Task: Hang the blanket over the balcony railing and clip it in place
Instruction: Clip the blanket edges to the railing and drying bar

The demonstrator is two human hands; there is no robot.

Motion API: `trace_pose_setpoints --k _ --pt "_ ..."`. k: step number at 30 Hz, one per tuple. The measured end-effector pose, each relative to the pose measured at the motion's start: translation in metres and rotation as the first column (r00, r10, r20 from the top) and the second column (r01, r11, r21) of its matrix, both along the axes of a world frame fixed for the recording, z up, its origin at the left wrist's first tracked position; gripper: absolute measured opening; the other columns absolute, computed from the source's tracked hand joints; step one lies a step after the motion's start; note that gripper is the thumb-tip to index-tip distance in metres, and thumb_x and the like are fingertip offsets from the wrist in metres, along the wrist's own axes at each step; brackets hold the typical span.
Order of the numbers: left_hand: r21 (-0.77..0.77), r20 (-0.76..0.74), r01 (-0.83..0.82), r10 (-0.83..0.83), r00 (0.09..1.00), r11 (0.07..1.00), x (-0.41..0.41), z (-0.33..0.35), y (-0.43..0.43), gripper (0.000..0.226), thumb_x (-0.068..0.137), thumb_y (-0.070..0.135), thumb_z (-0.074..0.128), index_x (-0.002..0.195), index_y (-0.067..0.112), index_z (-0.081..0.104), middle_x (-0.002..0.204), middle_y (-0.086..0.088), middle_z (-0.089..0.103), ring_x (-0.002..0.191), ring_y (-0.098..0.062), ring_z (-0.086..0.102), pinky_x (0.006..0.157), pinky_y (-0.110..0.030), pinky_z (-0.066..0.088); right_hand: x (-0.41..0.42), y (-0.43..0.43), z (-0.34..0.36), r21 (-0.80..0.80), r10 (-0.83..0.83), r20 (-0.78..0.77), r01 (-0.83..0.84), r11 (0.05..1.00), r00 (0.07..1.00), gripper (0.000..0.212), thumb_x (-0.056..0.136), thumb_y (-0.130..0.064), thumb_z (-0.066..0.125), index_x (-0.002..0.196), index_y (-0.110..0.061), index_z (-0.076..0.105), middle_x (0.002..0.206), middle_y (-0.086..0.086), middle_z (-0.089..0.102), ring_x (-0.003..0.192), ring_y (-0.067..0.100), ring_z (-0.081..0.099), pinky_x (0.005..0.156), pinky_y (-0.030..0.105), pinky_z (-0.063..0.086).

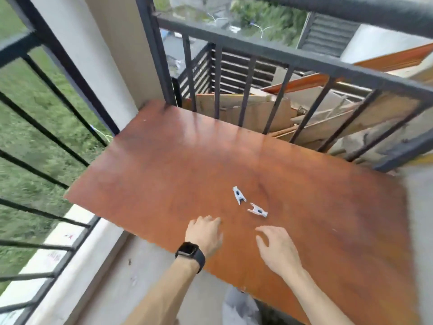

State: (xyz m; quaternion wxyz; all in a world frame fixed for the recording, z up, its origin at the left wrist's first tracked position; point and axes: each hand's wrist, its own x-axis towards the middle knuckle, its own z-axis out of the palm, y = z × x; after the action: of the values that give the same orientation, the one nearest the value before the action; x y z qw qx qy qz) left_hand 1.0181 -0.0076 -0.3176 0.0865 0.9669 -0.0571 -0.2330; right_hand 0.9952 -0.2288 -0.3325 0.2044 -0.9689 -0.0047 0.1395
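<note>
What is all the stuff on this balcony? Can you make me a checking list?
Surface: reddish-brown wooden board, flat beside the black railing.
Job's things: far clothespin and near clothespin, white, apart on the board; railing bare; blanket not clearly seen.
Clutter: cardboard and wooden planks behind the railing; blurred grey thing at bottom edge, cannot tell what.
Hands: left hand and right hand open, holding nothing, near the clothespins.
Cables: nothing seen.
Surroundings: grass below, pale pillar.
</note>
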Motion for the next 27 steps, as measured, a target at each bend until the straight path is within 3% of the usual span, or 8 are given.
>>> trace_pose_setpoints --k 6,10,13,15,17,20,24,27 --pt "0.04 -0.046 0.086 -0.084 0.995 0.995 0.073 -0.049 -0.035 0.073 0.089 0.03 0.06 0.152 0.029 0.023 0.162 -0.009 0.016 0.141 -0.03 0.029 0.111 -0.041 0.029 0.068 -0.008 -0.051 0.027 0.018 -0.092 -0.015 1.0 0.996 0.045 0.095 -0.029 0.057 0.14 -0.031 0.053 0.147 -0.004 0.047 0.128 0.022 0.048 0.102 0.033 0.045" --pt "0.175 0.022 0.286 -0.294 0.956 0.942 0.109 -0.076 -0.046 0.086 0.095 0.016 0.054 0.156 0.033 -0.004 0.164 -0.005 -0.015 0.152 -0.029 -0.001 0.12 -0.049 0.01 0.088 -0.006 -0.07 -0.029 0.161 -0.169 -0.169 0.985 0.972 0.051 0.097 -0.03 0.054 0.146 -0.037 0.043 0.16 -0.001 0.03 0.138 0.025 0.039 0.106 0.036 0.042" --pt "0.275 -0.017 0.375 -0.385 0.923 0.885 0.115 -0.09 -0.047 0.068 0.102 0.011 0.037 0.157 0.029 0.002 0.165 -0.008 -0.005 0.151 -0.03 0.005 0.119 -0.051 0.012 0.088 -0.008 -0.078 -0.074 0.23 -0.175 -0.245 0.967 0.957 0.054 0.092 -0.014 0.057 0.14 -0.037 0.049 0.151 0.001 0.042 0.129 0.027 0.047 0.097 0.037 0.047" --pt "0.303 0.054 0.336 -0.368 0.928 0.892 0.11 -0.093 -0.044 0.054 0.098 0.013 0.047 0.149 0.025 0.032 0.16 -0.013 0.026 0.14 -0.033 0.035 0.108 -0.049 0.034 0.086 -0.01 -0.079 -0.115 0.246 -0.193 -0.271 0.956 0.95 0.061 0.089 -0.005 0.054 0.14 -0.038 0.045 0.141 0.0 0.045 0.12 0.026 0.05 0.091 0.036 0.048" --pt "0.334 0.027 0.349 -0.379 0.925 0.875 0.103 -0.09 -0.042 0.033 0.076 0.02 0.076 0.107 0.025 0.065 0.122 -0.011 0.066 0.096 -0.028 0.064 0.074 -0.039 0.051 0.082 -0.01 -0.074 -0.128 0.244 -0.225 -0.277 0.952 0.943 0.061 0.091 -0.003 0.049 0.139 -0.04 0.042 0.131 -0.001 0.045 0.113 0.024 0.049 0.087 0.035 0.048" --pt "0.283 0.048 0.285 -0.31 0.95 0.916 0.086 -0.093 -0.032 0.036 0.05 0.024 0.093 0.075 0.024 0.067 0.086 -0.006 0.07 0.06 -0.022 0.061 0.048 -0.03 0.044 0.072 -0.01 -0.066 -0.129 0.216 -0.279 -0.259 0.957 0.936 0.057 0.091 0.0 0.047 0.134 -0.038 0.042 0.122 -0.001 0.042 0.108 0.024 0.048 0.084 0.034 0.048" --pt "0.255 0.046 0.134 -0.151 0.987 0.958 0.042 -0.095 -0.013 0.021 0.101 0.024 0.046 0.12 0.021 0.053 0.126 -0.005 0.055 0.113 -0.027 0.055 0.084 -0.038 0.044 0.055 -0.002 -0.058 -0.06 0.166 -0.405 -0.208 0.976 0.899 0.049 0.086 -0.003 0.049 0.123 -0.036 0.047 0.114 0.001 0.041 0.1 0.026 0.051 0.084 0.035 0.049" --pt "0.139 -0.038 -0.089 0.095 0.995 0.986 -0.006 -0.087 0.005 0.023 0.103 0.034 0.038 0.119 0.021 0.048 0.125 -0.002 0.056 0.118 -0.026 0.053 0.088 -0.039 0.042 0.035 0.013 -0.045 0.137 0.15 -0.462 -0.097 0.986 0.874 0.043 0.08 -0.011 0.053 0.113 -0.038 0.055 0.103 0.002 0.057 0.09 0.023 0.059 0.081 0.03 0.049"
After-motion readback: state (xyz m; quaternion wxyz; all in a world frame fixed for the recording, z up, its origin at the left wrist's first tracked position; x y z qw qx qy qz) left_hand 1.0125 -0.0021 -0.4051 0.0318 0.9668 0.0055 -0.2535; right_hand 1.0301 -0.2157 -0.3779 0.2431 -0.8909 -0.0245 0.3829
